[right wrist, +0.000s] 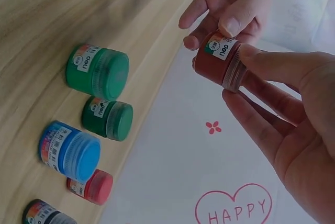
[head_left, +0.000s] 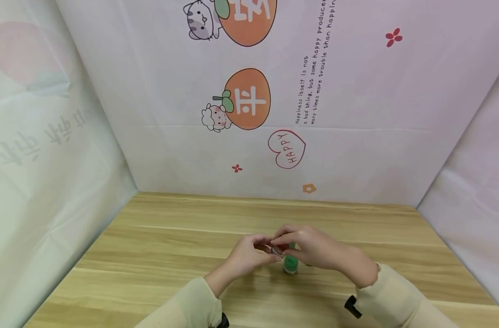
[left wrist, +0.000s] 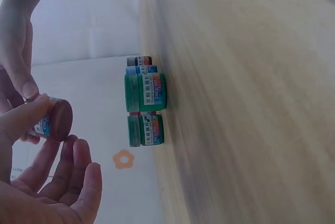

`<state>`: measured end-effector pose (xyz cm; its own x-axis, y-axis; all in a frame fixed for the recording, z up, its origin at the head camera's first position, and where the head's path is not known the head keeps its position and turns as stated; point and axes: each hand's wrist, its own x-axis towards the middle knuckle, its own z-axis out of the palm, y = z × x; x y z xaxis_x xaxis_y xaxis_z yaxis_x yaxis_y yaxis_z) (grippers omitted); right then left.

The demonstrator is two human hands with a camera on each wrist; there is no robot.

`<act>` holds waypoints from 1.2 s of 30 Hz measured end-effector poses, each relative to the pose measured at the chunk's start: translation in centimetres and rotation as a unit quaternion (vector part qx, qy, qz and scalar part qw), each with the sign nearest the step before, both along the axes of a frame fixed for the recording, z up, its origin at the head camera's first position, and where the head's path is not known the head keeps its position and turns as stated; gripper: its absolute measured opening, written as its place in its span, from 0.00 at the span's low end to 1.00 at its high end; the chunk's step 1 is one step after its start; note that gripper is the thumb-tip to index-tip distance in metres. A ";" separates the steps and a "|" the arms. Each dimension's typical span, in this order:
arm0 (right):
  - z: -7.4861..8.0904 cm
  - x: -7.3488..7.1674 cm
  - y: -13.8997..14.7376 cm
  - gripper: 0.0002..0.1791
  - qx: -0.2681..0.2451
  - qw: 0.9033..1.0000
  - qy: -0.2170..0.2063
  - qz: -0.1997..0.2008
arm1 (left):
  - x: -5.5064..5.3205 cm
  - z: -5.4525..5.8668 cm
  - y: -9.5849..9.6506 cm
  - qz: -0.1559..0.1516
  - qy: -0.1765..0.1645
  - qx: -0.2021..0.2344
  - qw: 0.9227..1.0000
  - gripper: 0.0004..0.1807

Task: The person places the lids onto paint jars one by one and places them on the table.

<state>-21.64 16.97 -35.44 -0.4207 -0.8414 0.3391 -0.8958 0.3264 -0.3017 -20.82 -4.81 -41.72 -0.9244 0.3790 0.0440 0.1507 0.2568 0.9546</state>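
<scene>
Between the two hands, above the table, is a small reddish-brown paint jar [right wrist: 213, 69] with a clear-edged lid and a label. My left hand [head_left: 251, 253] pinches the jar's body, with its thumb over the label. From the other side my right hand [head_left: 312, 248] grips the lid end between thumb and fingers. In the left wrist view the jar's brown base [left wrist: 63, 120] faces toward the table, tilted. The lid looks seated on the jar.
Several paint jars stand together on the wooden table [head_left: 159, 255]: a larger green jar [right wrist: 97, 72], a dark green jar [right wrist: 107, 118], a blue jar [right wrist: 69, 150], a red jar [right wrist: 91, 186] and a dark jar [right wrist: 44, 214]. White printed sheets [head_left: 356, 159] wall the table.
</scene>
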 end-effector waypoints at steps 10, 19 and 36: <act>0.6 0.4 1.4 0.15 0.020 1.000 0.011 -0.010 | -0.1 0.3 -0.7 -0.016 0.007 0.004 1.000 0.22; 0.1 0.6 3.9 0.14 0.020 0.999 0.014 -0.027 | -0.6 -0.1 -2.1 0.000 0.047 -0.038 0.998 0.27; -3.1 1.6 7.6 0.13 0.121 0.981 -0.102 -0.116 | -0.7 0.2 -4.2 0.013 0.074 -0.100 0.992 0.27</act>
